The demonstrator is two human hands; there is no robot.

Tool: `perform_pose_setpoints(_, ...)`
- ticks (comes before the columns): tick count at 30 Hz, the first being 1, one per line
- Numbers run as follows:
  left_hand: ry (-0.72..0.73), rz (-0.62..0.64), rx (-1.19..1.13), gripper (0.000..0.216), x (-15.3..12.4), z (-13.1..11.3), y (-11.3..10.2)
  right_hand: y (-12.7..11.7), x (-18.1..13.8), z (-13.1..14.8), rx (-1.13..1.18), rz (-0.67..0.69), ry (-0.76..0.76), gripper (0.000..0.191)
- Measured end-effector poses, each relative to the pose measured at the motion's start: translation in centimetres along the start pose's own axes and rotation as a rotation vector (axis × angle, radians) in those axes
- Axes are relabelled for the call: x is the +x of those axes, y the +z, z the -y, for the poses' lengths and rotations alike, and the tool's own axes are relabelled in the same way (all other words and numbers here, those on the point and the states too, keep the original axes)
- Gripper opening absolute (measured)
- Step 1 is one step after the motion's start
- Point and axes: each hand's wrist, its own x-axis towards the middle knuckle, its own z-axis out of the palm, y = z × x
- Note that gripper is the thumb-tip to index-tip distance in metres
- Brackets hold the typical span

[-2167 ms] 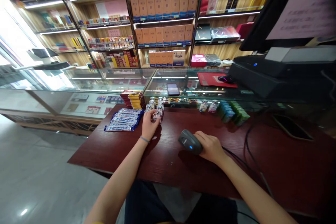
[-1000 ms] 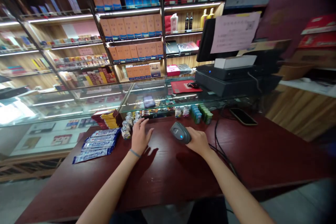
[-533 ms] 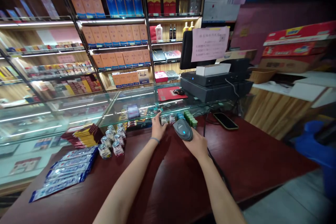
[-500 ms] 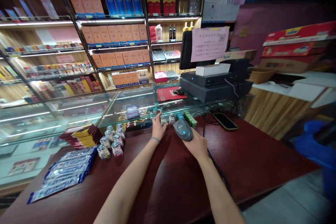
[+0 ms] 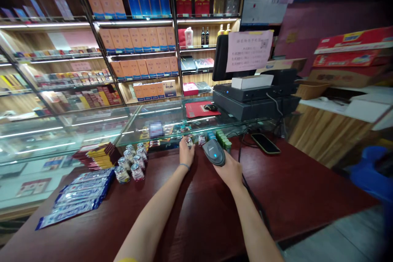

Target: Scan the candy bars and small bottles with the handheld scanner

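Head camera: worn on the head, facing forward and down
Left hand (image 5: 186,154), right hand (image 5: 230,170): seen from behind and above
Desk (image 5: 196,217): close below
Shelves (image 5: 198,77): far, at left and middle

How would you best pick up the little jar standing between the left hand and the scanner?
I'd pinch the jar by opposite sides of its upper part, coming from the near left and slightly above. It stands upright with its top uncovered. The glass showcase behind and the blue items close on its right probably leave less finger room there.
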Motion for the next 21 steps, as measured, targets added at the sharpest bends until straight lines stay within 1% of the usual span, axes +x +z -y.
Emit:
perform_pose_setpoints(2,-0.058,-0.038,-0.065,0.042,-1.1,-0.3,-1.8,0.0,-0.2,0.2,-0.005,0.032,0.002,0.021)
perform_pose_setpoints(4,-0.113,-0.034,-0.161,0.043,-2.0,-0.6,-4.4,0.1,-0.3,0.5,0.003,0.052,-0.007,0.021)
perform_pose_setpoints(6,-0.158,0.002,-0.269,0.044,-2.9,-0.9,-7.5,0.1,-0.5,0.9,0.023,0.056,-0.03,0.021)
perform_pose_setpoints(9,-0.233,0.066,-0.404,0.053,-3.9,-1.2,-12.5,0.2,-0.8,1.4,0.042,0.052,-0.068,0.021)
perform_pose_setpoints(12,-0.267,0.106,-0.466,0.06,-4.8,-1.3,-17.1,0.5,-1.3,1.9,0.054,0.071,-0.105,0.021)
perform_pose_setpoints(14,-0.273,0.118,-0.469,0.063,-5.4,-1.1,-19.5,0.9,-1.6,2.3,0.052,0.072,-0.143,0.023)
perform_pose_setpoints(17,-0.301,0.126,-0.459,0.063,-6.6,-0.5,-22.0,1.4,-2.1,3.0,0.073,0.092,-0.231,0.023)
perform_pose_setpoints(19,-0.323,0.136,-0.49,0.063,-7.5,0.0,-22.9,1.6,-2.5,3.7,0.099,0.105,-0.282,0.024)
perform_pose_setpoints(21,-0.344,0.155,-0.54,0.063,-8.4,0.6,-23.2,1.8,-3.0,4.5,0.14,0.121,-0.347,0.025)
